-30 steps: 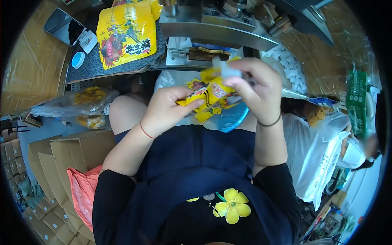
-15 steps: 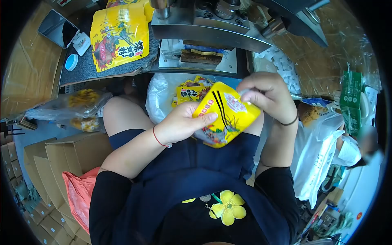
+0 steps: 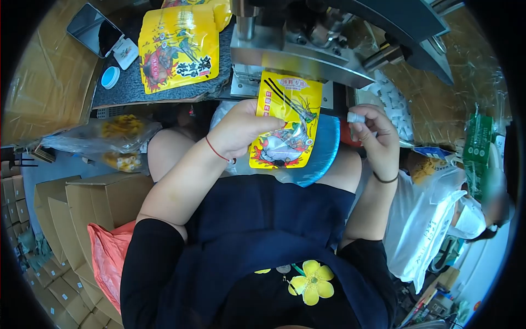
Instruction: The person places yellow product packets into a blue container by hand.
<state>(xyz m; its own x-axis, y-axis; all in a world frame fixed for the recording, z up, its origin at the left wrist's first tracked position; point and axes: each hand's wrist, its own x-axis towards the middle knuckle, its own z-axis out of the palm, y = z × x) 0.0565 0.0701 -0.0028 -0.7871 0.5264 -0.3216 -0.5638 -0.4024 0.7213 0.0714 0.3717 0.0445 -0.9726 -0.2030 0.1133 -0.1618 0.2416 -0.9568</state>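
My left hand point(image 3: 241, 130) grips a yellow printed pouch point(image 3: 293, 112) by its left side, thumb across the front. The pouch's top end reaches up to the metal press point(image 3: 301, 64), right by the lower block. Between the thumb and fingers of my right hand point(image 3: 379, 134) is a small whitish plastic spout point(image 3: 355, 117), held to the right of the pouch. Close behind that hand lies a heap of small white plastic pieces point(image 3: 390, 98).
Stacked yellow pouches point(image 3: 178, 55) rest on the dark bench at left, beside an open mirror case point(image 3: 94, 30) and a round blue-lidded tub point(image 3: 110, 77). A blue bag point(image 3: 327, 148) sits below the press. Cardboard boxes point(image 3: 109, 200) stand at lower left; a white bag point(image 3: 419, 233) hangs at right.
The pouch has moved up from over my lap to the press and turned more upright. My right hand has come away from it to the right, with a spout now showing in its fingers.
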